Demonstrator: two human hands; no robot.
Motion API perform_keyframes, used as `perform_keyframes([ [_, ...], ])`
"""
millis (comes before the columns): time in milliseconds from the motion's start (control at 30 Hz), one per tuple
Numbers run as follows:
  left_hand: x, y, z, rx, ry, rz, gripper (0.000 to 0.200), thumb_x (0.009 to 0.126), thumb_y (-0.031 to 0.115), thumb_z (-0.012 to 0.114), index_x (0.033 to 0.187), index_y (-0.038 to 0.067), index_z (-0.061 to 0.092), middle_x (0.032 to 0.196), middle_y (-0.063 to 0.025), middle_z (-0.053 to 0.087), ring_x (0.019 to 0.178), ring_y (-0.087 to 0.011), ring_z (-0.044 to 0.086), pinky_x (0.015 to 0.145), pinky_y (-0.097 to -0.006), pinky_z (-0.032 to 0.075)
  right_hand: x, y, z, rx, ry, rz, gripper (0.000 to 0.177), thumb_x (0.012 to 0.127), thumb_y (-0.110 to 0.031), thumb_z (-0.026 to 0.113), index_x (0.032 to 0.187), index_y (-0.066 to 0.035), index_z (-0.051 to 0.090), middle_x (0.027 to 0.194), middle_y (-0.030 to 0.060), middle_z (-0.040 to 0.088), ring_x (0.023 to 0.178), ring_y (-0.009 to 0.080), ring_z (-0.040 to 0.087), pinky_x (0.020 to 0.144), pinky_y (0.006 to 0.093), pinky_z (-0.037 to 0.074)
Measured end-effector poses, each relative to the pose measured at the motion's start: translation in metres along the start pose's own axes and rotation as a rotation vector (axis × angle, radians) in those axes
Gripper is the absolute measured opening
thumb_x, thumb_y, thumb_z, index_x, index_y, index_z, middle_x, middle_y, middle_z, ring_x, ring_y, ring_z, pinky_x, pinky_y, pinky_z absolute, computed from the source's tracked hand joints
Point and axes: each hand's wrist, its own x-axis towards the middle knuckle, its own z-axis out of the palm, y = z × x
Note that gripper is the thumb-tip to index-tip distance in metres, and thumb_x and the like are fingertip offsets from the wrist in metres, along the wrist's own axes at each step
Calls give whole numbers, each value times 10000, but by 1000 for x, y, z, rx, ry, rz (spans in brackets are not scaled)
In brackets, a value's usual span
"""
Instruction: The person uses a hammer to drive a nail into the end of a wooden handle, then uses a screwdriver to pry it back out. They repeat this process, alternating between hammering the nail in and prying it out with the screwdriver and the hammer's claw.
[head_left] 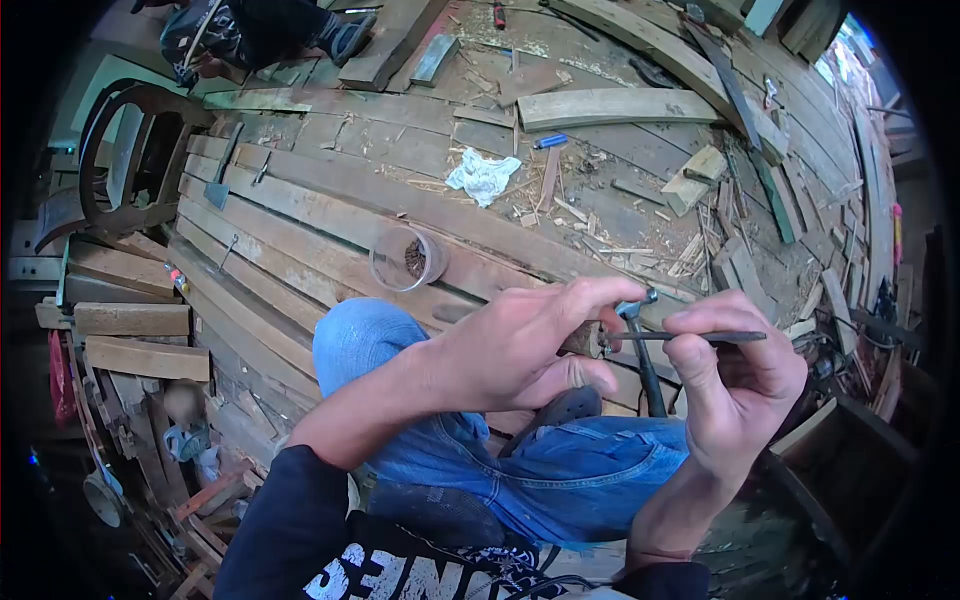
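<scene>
Thin metal rod [700, 337] sits just right of the middle of the frame, low down. It lies flat, from side to side, between the two hands. The right hand [735, 390] pinches it tight between the thumb and the bent fingers, so there is no gap in the grip. The left end of the rod points at the left hand [520, 350] and reaches to its fingertips.

The left hand is curled shut around a small brown piece [583, 342]. Most of that piece is hidden by the fingers, so I cannot tell what it is.

A small hammer [648, 372] stands up between the two hands. Its metal head is just above the rod and its dark handle runs down toward the lap. I cannot tell which hand holds it.

Under the hands are blue jeans [365, 335], with one knee up at the left.

Past the knee, a clear plastic cup [408, 258] with dark bits inside rests on its side on the wood planks [300, 215]. Higher up, near the top middle, lies a crumpled white cloth [482, 176]. A dark wooden chair [140, 150] stands at the upper left. Another person [250, 30] in dark clothes is at the top left edge.
</scene>
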Motion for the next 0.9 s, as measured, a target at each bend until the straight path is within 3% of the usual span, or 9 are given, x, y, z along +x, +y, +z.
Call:
perform_keyframes([
  [133,1,-2,-1,16,-3,-3,701,776,304,774,1323,12,446,1184,-147,643,912,-273,692,764,-349,539,0,-1,0,-15,0,4,168,715,-27,799,849,27,713,762,115,686,663,145,620,588,237,453],
  [200,2,-3,-1,105,48,103,727,767,295,782,1337,5,435,1151,-145,665,887,-283,690,772,-361,526,0,-1,0,-17,3,-10,166,714,-27,798,848,27,716,762,112,690,659,141,618,582,234,445],
  [333,4,-1,-3,121,10,73,752,757,290,790,1352,2,430,1094,-133,692,869,-285,687,772,-367,513,0,0,0,-54,1,-33,171,707,-27,802,847,24,718,761,108,692,652,141,618,572,233,440],
  [400,3,-5,2,135,105,163,764,752,273,797,1367,7,429,1037,-112,712,861,-252,690,745,-352,503,1,0,-2,-102,-24,-105,179,695,-26,809,842,21,718,759,107,695,655,145,631,568,235,447],
  [533,5,-1,0,156,97,127,738,751,209,803,1367,15,446,1034,-98,717,852,-218,694,747,-333,485,0,-1,-1,-113,-11,-146,184,682,-24,816,833,18,719,744,105,695,657,155,648,567,239,459],
  [600,4,-1,-1,196,79,127,713,745,128,796,1365,21,462,1024,-83,721,845,-189,696,752,-320,469,-3,-4,-1,-134,-42,-124,165,731,-35,792,853,29,701,778,114,684,687,174,605,649,261,440],
  [733,1,-9,5,210,130,160,722,823,303,711,1439,90,400,960,-9,695,778,-148,642,709,-302,412,-3,-4,0,-148,-43,-148,168,719,-26,796,844,28,698,767,120,678,669,173,600,633,260,435],
  [833,2,-5,1,249,109,142,723,810,263,721,1437,92,405,967,-1,695,770,-137,641,708,-294,410,-2,-4,-1,-150,-48,-156,170,715,-24,797,842,28,696,756,121,672,670,169,596,627,257,430],
  [900,4,0,-1,228,102,119,696,738,86,783,1359,30,475,1004,-34,731,840,-159,692,747,-304,449,-2,-4,0,-133,-35,-155,170,715,-31,799,840,24,698,745,117,668,669,167,594,628,259,430],
])
